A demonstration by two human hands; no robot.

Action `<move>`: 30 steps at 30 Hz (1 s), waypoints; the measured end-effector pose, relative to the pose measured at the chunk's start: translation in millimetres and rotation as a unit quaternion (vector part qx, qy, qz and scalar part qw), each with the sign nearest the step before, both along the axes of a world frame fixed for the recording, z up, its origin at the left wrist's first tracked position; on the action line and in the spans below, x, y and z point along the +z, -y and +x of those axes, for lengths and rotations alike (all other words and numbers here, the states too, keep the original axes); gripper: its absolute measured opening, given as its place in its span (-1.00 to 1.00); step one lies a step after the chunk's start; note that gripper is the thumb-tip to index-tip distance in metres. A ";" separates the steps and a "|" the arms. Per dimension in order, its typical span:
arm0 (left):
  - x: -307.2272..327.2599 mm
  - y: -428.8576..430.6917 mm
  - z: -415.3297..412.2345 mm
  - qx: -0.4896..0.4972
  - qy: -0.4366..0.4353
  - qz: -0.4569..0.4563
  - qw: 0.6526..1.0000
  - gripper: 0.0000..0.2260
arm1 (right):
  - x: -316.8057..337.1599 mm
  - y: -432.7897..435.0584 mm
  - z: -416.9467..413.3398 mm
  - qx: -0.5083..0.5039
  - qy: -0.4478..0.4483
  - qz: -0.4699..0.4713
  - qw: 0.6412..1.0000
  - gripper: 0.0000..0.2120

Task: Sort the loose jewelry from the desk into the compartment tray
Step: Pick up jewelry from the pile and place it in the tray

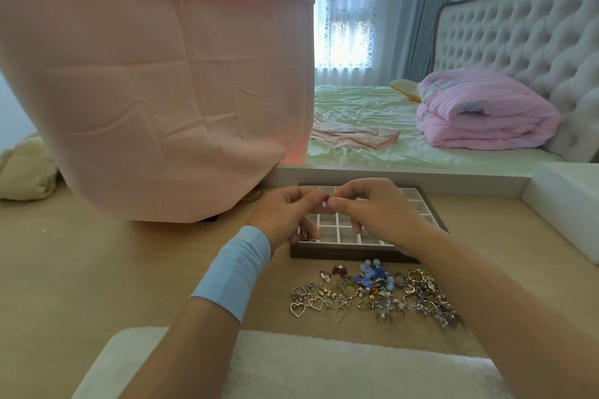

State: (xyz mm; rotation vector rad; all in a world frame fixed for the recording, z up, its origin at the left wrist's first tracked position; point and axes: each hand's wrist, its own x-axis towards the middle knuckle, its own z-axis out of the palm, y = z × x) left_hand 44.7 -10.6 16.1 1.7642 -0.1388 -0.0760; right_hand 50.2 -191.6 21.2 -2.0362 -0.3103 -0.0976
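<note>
The left hand [285,215] and right hand [372,210] were raised together over the far half of the compartment tray [356,253], fingertips meeting at the midline. Both forearms rose from the lower edge of the view and converged. Each hand pinched the same small red piece [325,200] between thumb and forefinger. The remaining fingers of both hands were curled downward toward the tray cells.

The small red piece sat between the two pinches, above the tray and clear of it. Its dark red part was uppermost and a pale bead hung just below, so the long axis ran roughly vertical; finer detail could not be told.

The tray lay on the desk [97,269] with its long side running left to right. One gold item [311,239] rested in a near-left cell, beside the left fingers. The loose jewelry [372,293] lay on the desk just in front of the tray's near wall, spread in a band parallel to it.

A blue wristband [233,272] wrapped the left forearm.
</note>
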 end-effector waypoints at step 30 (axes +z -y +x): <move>-5.0 -14.6 8.0 -0.086 0.135 0.415 0.896 -0.89 | -6.5 -14.9 3.9 0.076 0.036 -0.433 0.897 -0.82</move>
